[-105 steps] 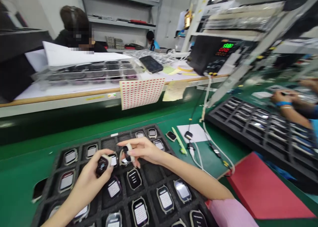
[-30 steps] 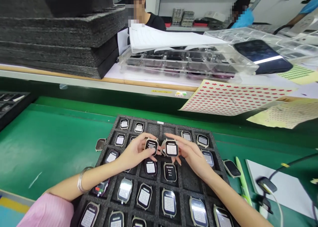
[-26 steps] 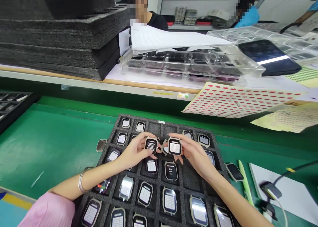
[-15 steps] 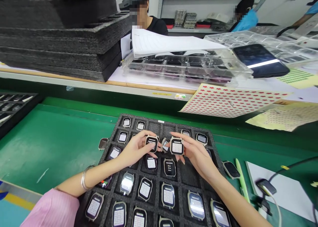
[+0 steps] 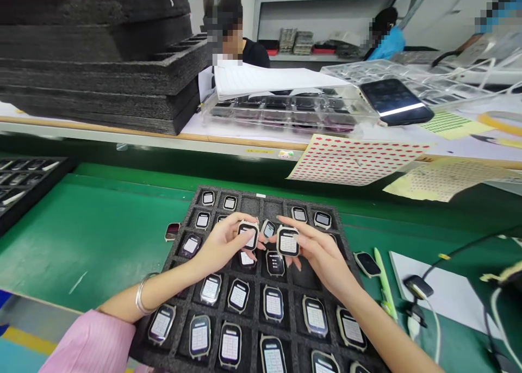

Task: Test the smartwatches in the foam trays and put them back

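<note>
Green workbench (image 5: 106, 221): runs below the shelf (image 5: 171, 140) and carries the watch tray.
Foam stack (image 5: 93, 74): black slabs piled on the shelf, at the left.
Watch tray (image 5: 256, 302): black foam divided into compartments, most of them holding strapless smartwatch cases, many with lit white screens.
Clear plastic trays (image 5: 285, 114): on the shelf, papers (image 5: 277, 79) lying over them.
Left hand (image 5: 226, 237): pinching a watch case, thumb across its screen, fingers behind; above the tray's upper middle.
Right hand (image 5: 316, 242): pinching a second case near its right edge, thumb in front, fingertips spread; just beside the left.
Smartphone (image 5: 393, 101): flat, dark-screened, by the clear trays.
Left-held watch (image 5: 250, 242): face towards the camera, partly covered by the thumb.
Right-held watch (image 5: 288, 241): nearly upright, white screen showing, text too small to read.
Tilted watch (image 5: 268, 230): between the held two; whether fingers touch it, cannot tell.
</note>
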The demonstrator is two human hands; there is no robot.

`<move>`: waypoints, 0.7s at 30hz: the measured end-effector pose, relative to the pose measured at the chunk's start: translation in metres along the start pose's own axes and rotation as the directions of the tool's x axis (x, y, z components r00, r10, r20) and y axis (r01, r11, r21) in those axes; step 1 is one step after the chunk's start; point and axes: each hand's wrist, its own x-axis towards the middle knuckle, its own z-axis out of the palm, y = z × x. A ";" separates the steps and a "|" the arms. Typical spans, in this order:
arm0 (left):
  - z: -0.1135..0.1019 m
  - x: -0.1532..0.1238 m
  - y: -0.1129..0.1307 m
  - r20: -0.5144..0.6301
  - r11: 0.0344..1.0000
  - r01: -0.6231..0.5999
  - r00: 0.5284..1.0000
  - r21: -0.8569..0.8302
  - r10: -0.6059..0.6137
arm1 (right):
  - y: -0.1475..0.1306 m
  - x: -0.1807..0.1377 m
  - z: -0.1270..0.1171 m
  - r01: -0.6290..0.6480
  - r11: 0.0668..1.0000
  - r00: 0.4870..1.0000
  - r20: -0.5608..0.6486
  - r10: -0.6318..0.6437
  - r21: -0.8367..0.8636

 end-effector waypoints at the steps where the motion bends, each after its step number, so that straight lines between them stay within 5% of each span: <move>1: 0.000 -0.001 0.001 -0.001 1.000 -0.002 1.000 0.001 0.002 | 0.000 -0.002 0.000 0.006 1.000 1.000 0.003 -0.006 -0.013; 10: 0.001 -0.018 0.015 0.056 0.991 0.080 0.996 -0.106 -0.075 | -0.011 -0.011 0.016 0.006 0.994 0.997 -0.072 -0.015 -0.113; 16: 0.001 -0.024 0.016 0.096 0.960 0.138 0.988 -0.244 -0.118 | -0.026 -0.029 0.020 0.053 0.997 0.997 0.054 -0.056 0.060; 21: 0.004 -0.027 0.018 0.108 0.953 0.147 0.987 -0.263 -0.123 | -0.036 -0.039 0.032 0.061 0.998 0.996 0.058 -0.061 0.005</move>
